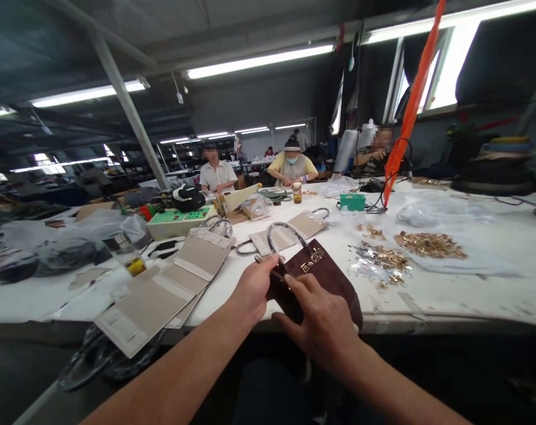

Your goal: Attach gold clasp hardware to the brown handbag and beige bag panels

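A dark brown handbag with gold metal fittings tilts over the table's front edge. One handle, wrapped in clear plastic, arches above it. My left hand is closed on the bag's upper left corner, thumb on top. Across the bag's near side lies my right hand, its index finger bent against the top edge near the left hand and its thumb apart below. The bag's underside is hidden behind the right hand.
Beige bag panels overhang the table's front edge at left. Gold hardware piles lie on plastic at right. Behind are a green box, a jar and an orange strip. People sit across the table.
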